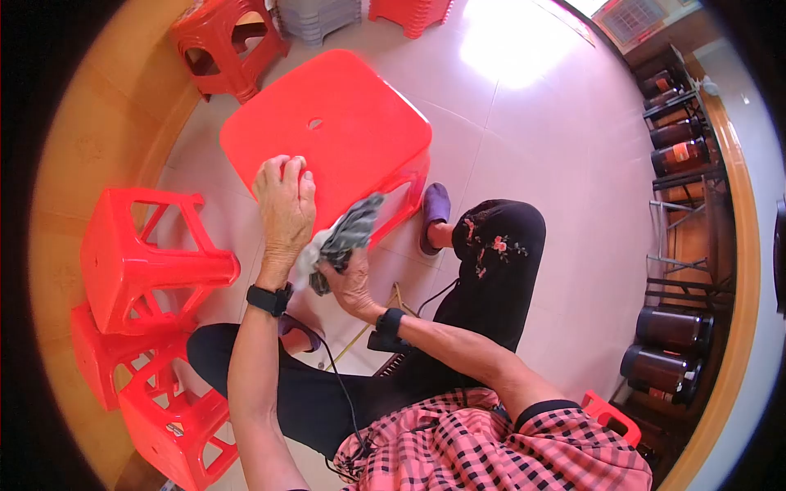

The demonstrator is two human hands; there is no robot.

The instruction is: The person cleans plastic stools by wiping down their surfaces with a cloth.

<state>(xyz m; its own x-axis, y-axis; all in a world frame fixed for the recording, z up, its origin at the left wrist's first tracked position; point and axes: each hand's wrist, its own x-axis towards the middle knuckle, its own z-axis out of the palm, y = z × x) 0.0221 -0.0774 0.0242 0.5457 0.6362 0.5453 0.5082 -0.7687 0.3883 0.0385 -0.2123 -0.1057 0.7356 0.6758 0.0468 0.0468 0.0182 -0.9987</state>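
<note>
A red plastic stool point(360, 106) with a square, round-cornered top and a small center hole stands in front of me. My left hand point(285, 204) bears down on the near left edge of its seat, fingers bent and close together. Bunched in my right hand point(352, 282) is a grey-and-white striped cloth point(354, 227), partly blurred, against the near side of the stool. My right fingers are wrapped round the cloth and partly hidden by it. Both wrists wear black bands.
Several red stools point(135, 262) lie or stand along the left wall. Behind are a darker red stool point(233, 49), stacked grey stools point(319, 18) and stacked red stools point(412, 15). Brown jars point(665, 370) line a rack at right. A black cable point(337, 372) hangs across my lap.
</note>
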